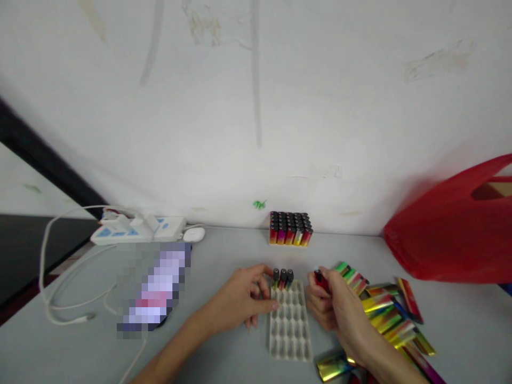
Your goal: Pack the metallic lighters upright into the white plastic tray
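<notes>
A white slotted tray (290,333) lies on the table in front of me, with three lighters (282,278) standing in its far row. My left hand (245,300) rests against the tray's left edge, fingers curled on the rim near the lighters. To the right of the tray, my right hand (331,304) is closed on a red lighter (320,280), held just beside the tray's far right corner. A heap of shiny multicoloured lighters (386,314) lies on the table under and beyond my right hand.
A full block of lighters (290,228) stands against the wall behind the tray. A red plastic bag (452,234) sits at the right. At the left are a white power strip (138,229) with cables and a pixelated phone-sized object (154,290).
</notes>
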### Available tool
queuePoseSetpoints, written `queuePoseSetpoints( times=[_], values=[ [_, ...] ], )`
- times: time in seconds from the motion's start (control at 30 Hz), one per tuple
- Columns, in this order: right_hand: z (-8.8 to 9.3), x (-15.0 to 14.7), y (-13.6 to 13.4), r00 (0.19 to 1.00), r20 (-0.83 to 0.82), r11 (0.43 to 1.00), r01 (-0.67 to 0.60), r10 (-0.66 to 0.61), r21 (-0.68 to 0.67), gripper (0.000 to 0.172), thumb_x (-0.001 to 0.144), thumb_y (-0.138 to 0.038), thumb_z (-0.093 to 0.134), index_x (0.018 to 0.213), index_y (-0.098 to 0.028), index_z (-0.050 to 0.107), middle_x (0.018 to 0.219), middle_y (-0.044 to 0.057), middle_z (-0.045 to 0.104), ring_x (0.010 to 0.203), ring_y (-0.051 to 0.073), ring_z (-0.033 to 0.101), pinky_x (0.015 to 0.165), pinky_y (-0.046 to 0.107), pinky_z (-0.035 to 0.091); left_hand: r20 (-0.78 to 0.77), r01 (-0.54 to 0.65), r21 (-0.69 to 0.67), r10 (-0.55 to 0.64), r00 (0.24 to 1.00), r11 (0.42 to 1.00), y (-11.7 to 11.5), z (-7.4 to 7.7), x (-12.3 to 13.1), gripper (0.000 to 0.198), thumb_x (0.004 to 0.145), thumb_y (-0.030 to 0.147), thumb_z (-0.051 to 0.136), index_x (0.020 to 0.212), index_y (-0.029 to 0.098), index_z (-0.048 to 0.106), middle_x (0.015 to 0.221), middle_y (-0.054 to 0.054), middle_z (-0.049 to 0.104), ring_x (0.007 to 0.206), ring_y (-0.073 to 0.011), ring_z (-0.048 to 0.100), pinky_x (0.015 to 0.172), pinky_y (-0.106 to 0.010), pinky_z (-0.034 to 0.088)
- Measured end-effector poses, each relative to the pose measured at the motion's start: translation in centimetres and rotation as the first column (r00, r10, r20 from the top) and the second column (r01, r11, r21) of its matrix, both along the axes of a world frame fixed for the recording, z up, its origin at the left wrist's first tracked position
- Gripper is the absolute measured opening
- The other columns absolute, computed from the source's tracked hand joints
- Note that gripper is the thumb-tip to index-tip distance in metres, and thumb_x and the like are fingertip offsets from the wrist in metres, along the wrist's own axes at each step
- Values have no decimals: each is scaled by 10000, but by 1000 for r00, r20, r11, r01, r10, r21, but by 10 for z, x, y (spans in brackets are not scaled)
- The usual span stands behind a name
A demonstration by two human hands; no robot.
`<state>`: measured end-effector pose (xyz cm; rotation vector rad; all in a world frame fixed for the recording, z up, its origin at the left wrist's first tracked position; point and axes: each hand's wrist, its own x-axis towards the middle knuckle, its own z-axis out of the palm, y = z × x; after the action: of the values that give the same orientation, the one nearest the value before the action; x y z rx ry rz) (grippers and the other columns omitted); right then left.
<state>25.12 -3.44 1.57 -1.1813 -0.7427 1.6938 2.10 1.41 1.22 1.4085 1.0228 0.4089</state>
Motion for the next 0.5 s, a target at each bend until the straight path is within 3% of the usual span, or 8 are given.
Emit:
queuePoseSetpoints(
  times=[0.17,0.3,0.4,0.5],
  values=[
    [-10,5,9,996,-45,997,-78,79,17,671,814,-844,660,606,-278,364,510,-129,158,437,67,62,376,212,94,18,0,-1,0,1000,1000,1,-3,-1,522,802,383,890,1220,196,640,857,63,673,424,-75,592,354,-175,474],
    [-20,9,14,992,0,989,-128,128,81,700,792,-947,642,687,-261,544,470,-115,253,388,85,119,370,252,140,8,1,-1,-1,1000,1000,1,-3,-1,523,808,384,891,1223,200,631,865,62,674,420,-76,587,353,-183,468],
    [-12,7,7,996,93,979,-30,11,201,572,966,-825,605,996,-258,678,576,-81,449,465,129,322,465,266,304,2,1,-1,-1,1000,1000,1,-2,0,514,811,389,891,1211,202,628,859,68,668,413,-71,577,358,-185,461],
    [2,3,0,953,289,921,-32,-89,389,441,1106,-656,527,1155,-259,713,775,-15,644,752,193,589,744,299,470,-5,6,-3,-6,1000,1000,0,-1,0,489,815,388,888,1184,199,628,824,73,660,415,-79,584,360,-186,464]
  ],
)
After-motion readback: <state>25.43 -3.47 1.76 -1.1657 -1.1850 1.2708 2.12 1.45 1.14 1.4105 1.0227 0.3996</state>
